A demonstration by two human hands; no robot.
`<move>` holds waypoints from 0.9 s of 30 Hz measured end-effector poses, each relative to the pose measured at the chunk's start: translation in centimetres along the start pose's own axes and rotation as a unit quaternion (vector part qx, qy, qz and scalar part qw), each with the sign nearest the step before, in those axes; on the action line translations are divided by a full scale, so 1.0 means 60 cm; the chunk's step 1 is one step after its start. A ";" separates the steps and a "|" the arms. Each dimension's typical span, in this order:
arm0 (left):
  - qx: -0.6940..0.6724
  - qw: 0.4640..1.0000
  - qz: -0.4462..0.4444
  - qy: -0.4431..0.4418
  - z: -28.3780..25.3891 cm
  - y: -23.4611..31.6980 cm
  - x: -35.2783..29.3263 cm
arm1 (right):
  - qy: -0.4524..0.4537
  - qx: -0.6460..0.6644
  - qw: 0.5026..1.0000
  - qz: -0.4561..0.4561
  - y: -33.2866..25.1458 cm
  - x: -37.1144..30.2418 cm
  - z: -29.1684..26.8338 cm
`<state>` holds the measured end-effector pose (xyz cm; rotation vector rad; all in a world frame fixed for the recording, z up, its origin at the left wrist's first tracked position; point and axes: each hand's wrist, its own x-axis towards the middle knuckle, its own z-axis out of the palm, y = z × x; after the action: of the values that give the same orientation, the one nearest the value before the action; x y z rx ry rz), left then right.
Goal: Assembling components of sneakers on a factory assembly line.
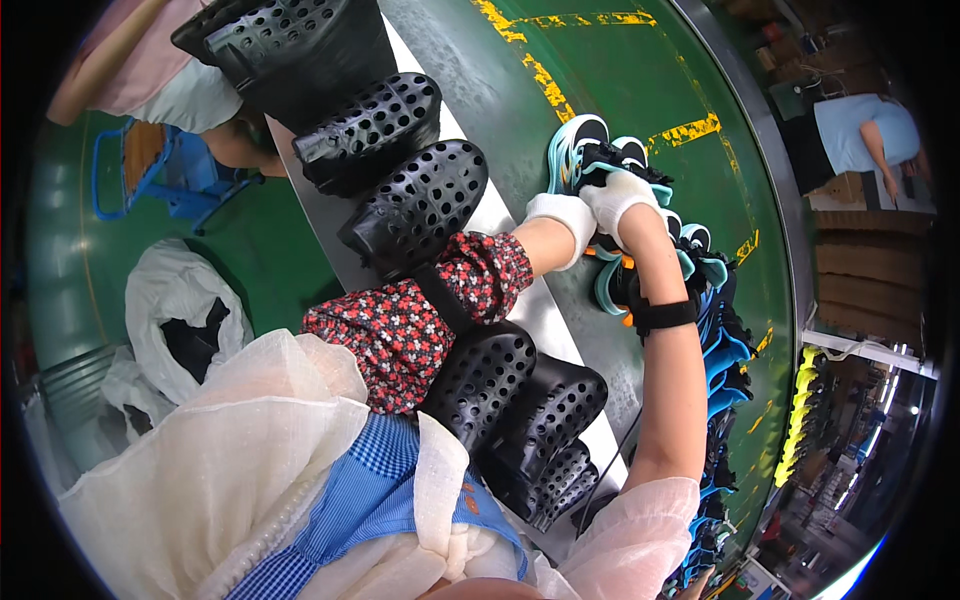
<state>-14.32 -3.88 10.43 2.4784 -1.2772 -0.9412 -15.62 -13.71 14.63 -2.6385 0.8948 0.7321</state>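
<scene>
Both my hands wear white gloves and meet at a sneaker [568,155] with a white and teal sole and a black upper. My right hand [622,200] bends down over its black collar and appears closed on it. Close beside it on the left is my left hand [562,222], below a red and black floral sleeve cover [385,335]; its fingers are hidden behind the right hand and the shoes. More black and teal sneakers [705,265] stand against my right wrist, which has a black strap [665,315] around the forearm.
Black perforated foot-shaped forms [425,200] line a pale ledge [590,425] under my left arm. A row of blue and black shoes [725,370] runs along the right. A blue cart [185,185], a white bag [165,290] and other people [865,140] are farther off.
</scene>
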 end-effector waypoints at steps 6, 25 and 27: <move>0.036 0.999 0.001 -0.024 -0.001 0.010 0.023 | 0.136 0.034 0.990 0.005 0.009 0.071 0.045; 0.164 0.983 0.045 0.065 0.045 -0.049 0.088 | 0.171 0.098 0.980 0.010 0.001 0.066 0.050; 0.145 0.988 0.013 0.048 0.026 -0.044 0.076 | 0.154 0.102 0.983 -0.001 -0.004 0.063 0.041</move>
<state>-11.63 -5.66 6.01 2.6748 -1.5024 -0.6620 -13.83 -14.40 10.55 -2.6042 0.9860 0.2165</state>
